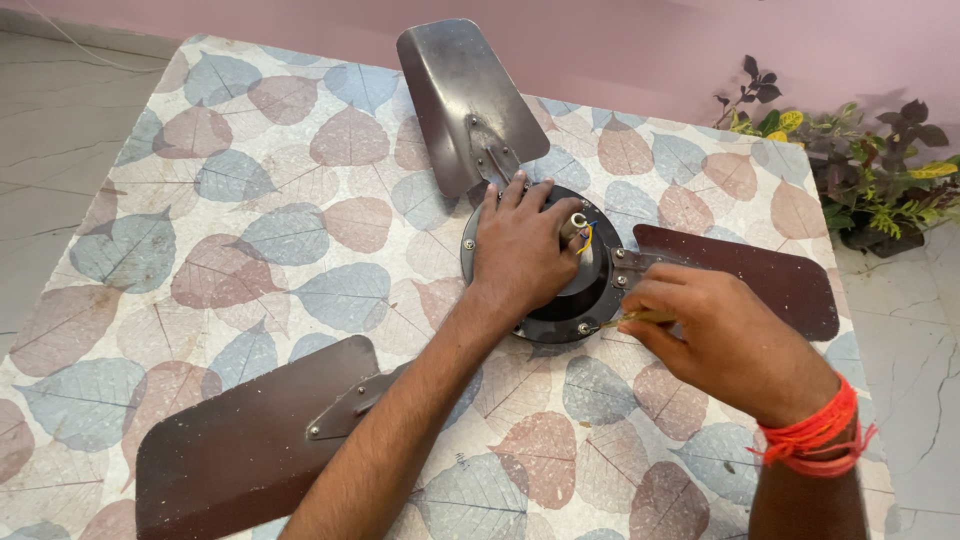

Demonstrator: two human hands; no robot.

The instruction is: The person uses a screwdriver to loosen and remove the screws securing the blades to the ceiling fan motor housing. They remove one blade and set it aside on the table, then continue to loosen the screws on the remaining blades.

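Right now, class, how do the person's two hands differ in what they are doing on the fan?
The left hand lies flat on the fan motor hub; the right hand pinches a thin tool at a hub screw. The right wrist wears red thread; the left is bare. Both are at the hub.

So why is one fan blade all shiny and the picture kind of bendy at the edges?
Head view: soft daylight glares pale off the top brown metal fan blade; the left hand on the round dark motor hub looks sharp; the right hand casts a faint shadow on the leaf-patterned table cover; the wide lens curves the edges.
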